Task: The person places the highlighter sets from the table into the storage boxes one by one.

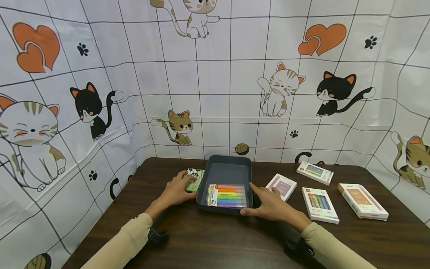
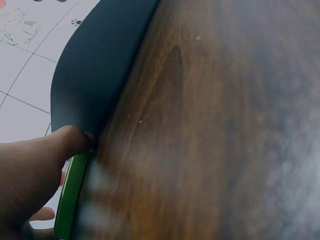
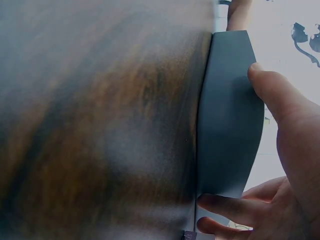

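Note:
A dark grey tray (image 1: 230, 170) stands on the table, and a clear pack of rainbow-coloured pens (image 1: 231, 195) lies in its near half. At the tray's left side is a small green box (image 1: 195, 184) with a black-and-white picture. My left hand (image 1: 175, 189) grips this box, thumb at its near end and fingers over its far left part. In the left wrist view the green edge of the box (image 2: 71, 197) shows below the thumb, right by the tray wall (image 2: 107, 55). My right hand (image 1: 268, 201) holds the tray's near right corner, with the thumb (image 3: 272, 85) on the wall.
Right of the tray lie several flat boxes: a mauve-labelled box (image 1: 282, 186), two boxes with coloured pencils pictured, one farther back (image 1: 315, 173) and one nearer (image 1: 320, 205), and an orange-labelled box (image 1: 362, 201). A cat-patterned sheet (image 1: 215, 104) hangs behind the brown table (image 1: 201, 239).

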The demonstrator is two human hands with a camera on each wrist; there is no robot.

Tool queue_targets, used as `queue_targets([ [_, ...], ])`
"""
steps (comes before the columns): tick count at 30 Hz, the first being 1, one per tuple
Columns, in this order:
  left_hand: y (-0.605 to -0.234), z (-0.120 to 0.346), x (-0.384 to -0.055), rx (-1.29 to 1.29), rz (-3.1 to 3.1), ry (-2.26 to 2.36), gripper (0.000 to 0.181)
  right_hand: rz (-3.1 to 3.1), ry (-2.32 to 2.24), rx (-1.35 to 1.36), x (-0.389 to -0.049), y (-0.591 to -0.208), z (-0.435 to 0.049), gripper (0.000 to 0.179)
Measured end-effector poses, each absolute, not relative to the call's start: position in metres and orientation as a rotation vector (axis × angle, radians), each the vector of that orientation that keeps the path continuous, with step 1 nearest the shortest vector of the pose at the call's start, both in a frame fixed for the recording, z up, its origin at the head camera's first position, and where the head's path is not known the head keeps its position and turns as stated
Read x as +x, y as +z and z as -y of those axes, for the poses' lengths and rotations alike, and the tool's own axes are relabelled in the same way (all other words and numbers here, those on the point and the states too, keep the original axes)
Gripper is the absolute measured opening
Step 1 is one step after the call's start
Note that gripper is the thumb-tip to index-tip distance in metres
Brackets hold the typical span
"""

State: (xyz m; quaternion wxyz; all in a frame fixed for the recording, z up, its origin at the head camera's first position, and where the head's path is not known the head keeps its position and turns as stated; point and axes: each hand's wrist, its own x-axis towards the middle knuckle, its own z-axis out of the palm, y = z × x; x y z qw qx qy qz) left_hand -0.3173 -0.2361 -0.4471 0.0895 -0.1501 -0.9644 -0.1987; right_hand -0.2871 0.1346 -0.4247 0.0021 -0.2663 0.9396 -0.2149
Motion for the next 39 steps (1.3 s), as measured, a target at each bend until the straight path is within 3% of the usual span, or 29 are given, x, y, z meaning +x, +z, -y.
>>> queue_targets([
  [21,-0.441,0.247,-0.327,-0.333,2.902,-0.826,0.053,-2.955,-0.671,-0.817,-0.289,-0.424,-0.135,0.114],
  [39,-0.442,0.258,-0.329,-0.353,2.839,-0.918,0.038,-2.946,-0.673,-0.815,-0.289,-0.426,-0.134,0.115],
])
